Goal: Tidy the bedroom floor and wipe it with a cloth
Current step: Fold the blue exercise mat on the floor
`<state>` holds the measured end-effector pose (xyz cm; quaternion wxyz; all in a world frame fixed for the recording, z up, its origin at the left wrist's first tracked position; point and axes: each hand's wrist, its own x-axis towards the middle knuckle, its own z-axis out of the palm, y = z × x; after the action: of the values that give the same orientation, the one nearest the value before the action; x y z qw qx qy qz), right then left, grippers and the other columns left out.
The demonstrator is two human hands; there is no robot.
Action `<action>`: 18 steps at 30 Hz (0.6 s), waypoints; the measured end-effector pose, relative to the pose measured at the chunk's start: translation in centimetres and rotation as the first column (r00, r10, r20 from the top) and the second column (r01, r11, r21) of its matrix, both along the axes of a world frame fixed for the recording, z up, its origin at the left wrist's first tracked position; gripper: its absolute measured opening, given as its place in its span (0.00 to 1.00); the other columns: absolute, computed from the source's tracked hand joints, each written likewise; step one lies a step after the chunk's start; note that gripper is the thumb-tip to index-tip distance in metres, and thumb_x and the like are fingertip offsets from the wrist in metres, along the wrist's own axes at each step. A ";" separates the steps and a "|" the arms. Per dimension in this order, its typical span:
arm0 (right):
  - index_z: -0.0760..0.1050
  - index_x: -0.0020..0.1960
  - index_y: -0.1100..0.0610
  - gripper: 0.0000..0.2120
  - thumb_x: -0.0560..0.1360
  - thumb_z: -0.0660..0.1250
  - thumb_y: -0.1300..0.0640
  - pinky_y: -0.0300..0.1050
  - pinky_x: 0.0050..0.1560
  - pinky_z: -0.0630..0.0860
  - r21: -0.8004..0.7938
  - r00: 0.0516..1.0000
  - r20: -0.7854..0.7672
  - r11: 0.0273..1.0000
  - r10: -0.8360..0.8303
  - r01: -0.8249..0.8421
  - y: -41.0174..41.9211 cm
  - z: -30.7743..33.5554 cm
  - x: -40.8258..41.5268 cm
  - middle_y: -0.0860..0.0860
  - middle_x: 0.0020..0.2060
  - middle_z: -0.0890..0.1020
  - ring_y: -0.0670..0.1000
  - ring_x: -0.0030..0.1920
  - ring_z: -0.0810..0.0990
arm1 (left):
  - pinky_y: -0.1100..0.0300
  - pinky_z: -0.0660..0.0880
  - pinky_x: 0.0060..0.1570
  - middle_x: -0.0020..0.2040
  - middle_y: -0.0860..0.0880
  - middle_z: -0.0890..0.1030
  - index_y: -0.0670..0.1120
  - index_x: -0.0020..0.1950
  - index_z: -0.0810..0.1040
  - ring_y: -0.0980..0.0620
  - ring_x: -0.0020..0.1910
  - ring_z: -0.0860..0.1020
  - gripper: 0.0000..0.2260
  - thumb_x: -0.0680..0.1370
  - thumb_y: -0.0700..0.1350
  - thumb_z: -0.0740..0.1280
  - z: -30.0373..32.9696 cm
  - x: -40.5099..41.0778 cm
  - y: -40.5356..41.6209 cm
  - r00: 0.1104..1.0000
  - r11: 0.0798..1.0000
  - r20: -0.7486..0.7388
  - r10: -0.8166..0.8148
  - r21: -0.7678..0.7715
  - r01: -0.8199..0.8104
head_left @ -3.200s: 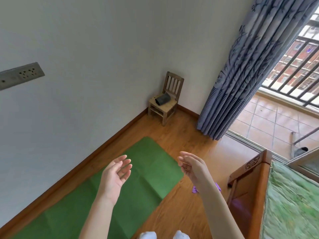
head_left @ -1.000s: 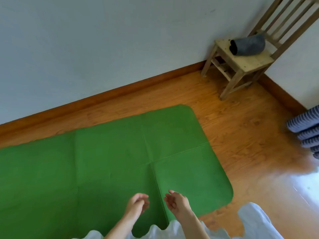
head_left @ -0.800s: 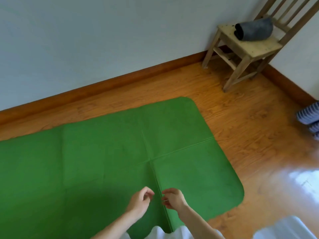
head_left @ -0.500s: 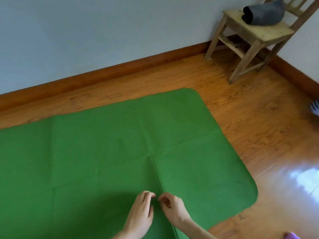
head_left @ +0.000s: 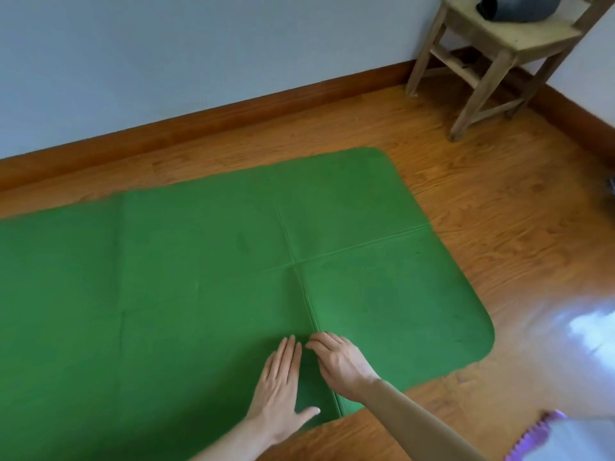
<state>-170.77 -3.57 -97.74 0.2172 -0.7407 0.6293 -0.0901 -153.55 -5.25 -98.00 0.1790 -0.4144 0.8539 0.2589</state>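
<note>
Both hands on the green mat, near its front edge.

Green mat [head_left: 206, 287] lies flat on the wooden floor [head_left: 499, 207]; its left end is cut off by the frame. Left hand [head_left: 283, 384] rests flat, fingers straight, beside the crease. Right hand [head_left: 336, 361] sits on the crease, fingertips bent down; whether it pinches the mat cannot be told. At 1 o'clock, a chair [head_left: 492, 51], top cropped, carries a dark roll [head_left: 519, 6]. At 5 o'clock, a purple-edged item [head_left: 539, 437], unidentifiable.

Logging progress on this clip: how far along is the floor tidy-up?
Barely started. The green mat lies spread flat on the floor. In hand: the left hand lies flat on it and the right hand rests at its crease. Left: clearing the mat and wiping; no cloth in either hand.
</note>
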 end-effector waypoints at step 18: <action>0.37 0.76 0.53 0.50 0.70 0.63 0.33 0.55 0.70 0.36 0.346 0.867 -0.312 0.896 0.388 -0.277 3.4 -0.3 -0.5 0.54 0.69 0.29 0.55 0.70 0.29 | 0.49 0.24 0.62 0.69 0.43 0.23 0.46 0.67 0.20 0.45 0.68 0.24 0.54 0.71 0.64 0.65 0.4 3.1 -0.5 0.881 0.879 0.146 -0.451 -0.099 0.466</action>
<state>-171.28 -0.16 -98.01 0.2123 -0.8021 0.5266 0.1849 -150.49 -5.74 -97.63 0.2578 -0.2257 0.9308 0.1275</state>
